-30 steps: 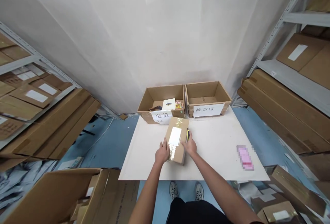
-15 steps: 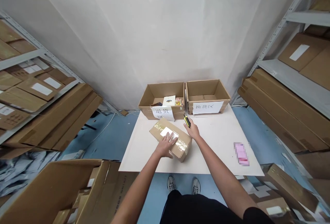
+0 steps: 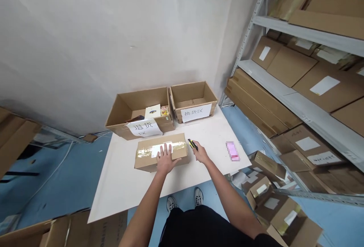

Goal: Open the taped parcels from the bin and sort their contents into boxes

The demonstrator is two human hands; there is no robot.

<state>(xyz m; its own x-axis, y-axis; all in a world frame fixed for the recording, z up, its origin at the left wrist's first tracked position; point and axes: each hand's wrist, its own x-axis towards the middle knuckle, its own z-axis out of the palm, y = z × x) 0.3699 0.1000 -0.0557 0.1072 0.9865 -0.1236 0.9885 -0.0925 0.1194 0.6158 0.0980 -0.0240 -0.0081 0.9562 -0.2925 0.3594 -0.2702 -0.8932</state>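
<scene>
A taped cardboard box (image 3: 176,146) with a white label lies on the white table (image 3: 119,186). My left hand (image 3: 165,160) rests on top of it, fingers spread over the label. Just off the box's right end, my right hand (image 3: 201,153) grips a yellow and black utility knife (image 3: 192,144), its tip pointing up and left. I cannot tell whether the blade touches the cardboard.
Behind stand two open cartons with paper signs: the left carton (image 3: 119,127) holds a white booklet and other items, and a right carton (image 3: 178,112) adjoins it. A pixelated pink item (image 3: 232,151) lies at right. Box-laden shelves (image 3: 295,31) and floor boxes (image 3: 295,216) flank the table.
The box has turned so its long side runs nearly across the table. My right hand with the utility knife has come nearer its right end. The view has swung to the right.
</scene>
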